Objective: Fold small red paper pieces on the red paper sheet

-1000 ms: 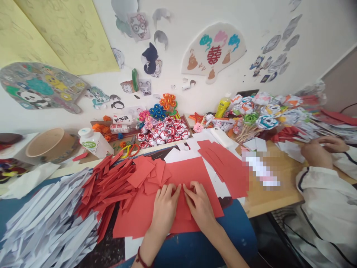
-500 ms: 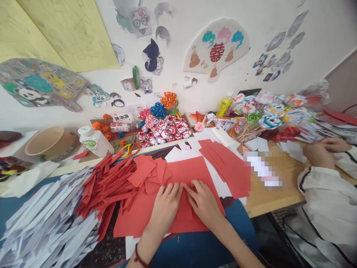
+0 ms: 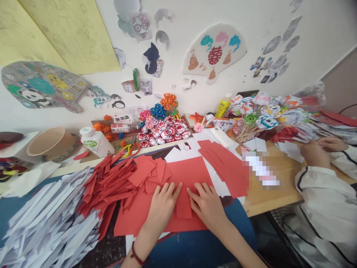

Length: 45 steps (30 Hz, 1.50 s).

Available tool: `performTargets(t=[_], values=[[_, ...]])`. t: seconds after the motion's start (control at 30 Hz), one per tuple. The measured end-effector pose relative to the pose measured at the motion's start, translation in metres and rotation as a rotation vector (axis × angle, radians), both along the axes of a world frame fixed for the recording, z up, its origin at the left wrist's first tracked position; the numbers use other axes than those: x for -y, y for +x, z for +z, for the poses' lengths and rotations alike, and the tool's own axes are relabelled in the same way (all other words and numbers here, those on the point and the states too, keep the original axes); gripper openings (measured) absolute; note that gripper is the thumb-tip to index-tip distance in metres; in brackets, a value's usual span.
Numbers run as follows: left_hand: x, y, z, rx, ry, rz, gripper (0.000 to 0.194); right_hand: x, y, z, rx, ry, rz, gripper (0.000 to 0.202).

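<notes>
A small rectangular slip of red paper (image 3: 184, 204) lies on a larger red sheet (image 3: 192, 167) in front of me. My left hand (image 3: 164, 204) rests palm down at its left side, fingers apart, the thumb reaching the slip's upper left edge. On the opposite side, my right hand (image 3: 208, 204) is also spread palm down, its thumb at the upper right edge. Neither hand is wrapped round anything. Loose red paper pieces (image 3: 145, 171) lie just beyond my left hand, beside a heap of folded red strips (image 3: 111, 186).
Folded white strips (image 3: 50, 219) cover the left side. More red sheets (image 3: 223, 167) lie to the right. Scissors (image 3: 131, 149), a white bottle (image 3: 96, 143) and red-and-white paper flowers (image 3: 167, 132) stand along the back. Another person's hands (image 3: 320, 150) are at the right.
My hands have drawn apart from the slip's top edge, where the fingertips met, so more of the slip shows. The view has shifted slightly.
</notes>
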State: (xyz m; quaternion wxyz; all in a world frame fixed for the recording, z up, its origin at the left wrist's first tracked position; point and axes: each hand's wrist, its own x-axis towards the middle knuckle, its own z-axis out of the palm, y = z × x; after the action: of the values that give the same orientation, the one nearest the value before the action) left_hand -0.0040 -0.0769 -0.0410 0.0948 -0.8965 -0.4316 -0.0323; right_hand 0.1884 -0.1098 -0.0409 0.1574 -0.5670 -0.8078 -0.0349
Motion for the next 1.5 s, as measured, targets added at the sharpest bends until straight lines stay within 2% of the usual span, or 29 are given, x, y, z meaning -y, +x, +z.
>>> performTargets(t=[0.23,0.37,0.43,0.53,0.6,0.7,0.77,0.9,1.0,1.07,1.13,1.2,1.27,1.33,1.4,1.5], values=[[0.012,-0.011,-0.003,0.032,0.069,0.006,0.054,-0.001,-0.005,0.003,0.011,-0.023,-0.038,0.032],[0.017,-0.017,0.006,0.088,0.084,0.001,0.048,-0.002,-0.001,0.005,-0.005,-0.025,-0.002,0.031],[0.018,-0.014,0.014,0.171,0.028,0.077,0.044,-0.003,0.0,0.006,-0.024,-0.029,0.023,0.029],[0.016,0.001,0.023,0.352,-0.071,0.283,0.029,-0.002,-0.003,0.006,-0.041,-0.041,0.039,0.028],[0.013,0.014,0.023,0.418,-0.096,0.373,0.019,0.0,-0.006,0.004,-0.035,-0.023,0.031,0.029],[0.006,0.028,0.017,0.489,-0.161,0.414,0.024,0.006,-0.009,0.0,-0.048,-0.004,0.008,0.032],[0.001,0.031,0.013,0.58,-0.233,0.387,0.023,0.006,-0.007,-0.002,-0.153,-0.036,-0.022,0.029],[-0.008,0.028,0.014,0.736,-0.356,0.24,0.022,-0.006,0.003,0.003,-0.573,-0.165,-0.113,0.033],[-0.011,0.024,0.024,0.772,-0.407,0.131,0.024,-0.021,0.009,0.011,-0.811,-0.362,-0.019,0.021],[-0.011,0.022,0.031,0.789,-0.399,0.114,0.027,-0.028,0.011,0.015,-0.93,-0.469,0.025,0.024],[-0.009,0.018,0.035,0.822,-0.36,0.156,0.025,-0.032,0.011,0.018,-1.063,-0.513,-0.005,0.028],[-0.004,0.014,0.036,0.863,-0.274,0.258,0.023,-0.03,0.01,0.018,-1.23,-0.53,-0.068,0.031],[0.002,0.012,0.032,0.915,-0.165,0.389,0.032,-0.026,0.007,0.016,-1.409,-0.554,-0.129,0.033],[0.007,0.013,0.026,0.993,-0.135,0.485,0.043,-0.019,0.003,0.014,-1.551,-0.595,-0.173,0.036],[0.01,0.016,0.02,1.101,-0.241,0.534,0.04,-0.012,-0.002,0.011,-1.616,-0.659,-0.181,0.038],[0.007,0.019,0.012,1.229,-0.437,0.571,0.033,-0.004,-0.007,0.01,-1.516,-0.721,-0.154,0.036]])
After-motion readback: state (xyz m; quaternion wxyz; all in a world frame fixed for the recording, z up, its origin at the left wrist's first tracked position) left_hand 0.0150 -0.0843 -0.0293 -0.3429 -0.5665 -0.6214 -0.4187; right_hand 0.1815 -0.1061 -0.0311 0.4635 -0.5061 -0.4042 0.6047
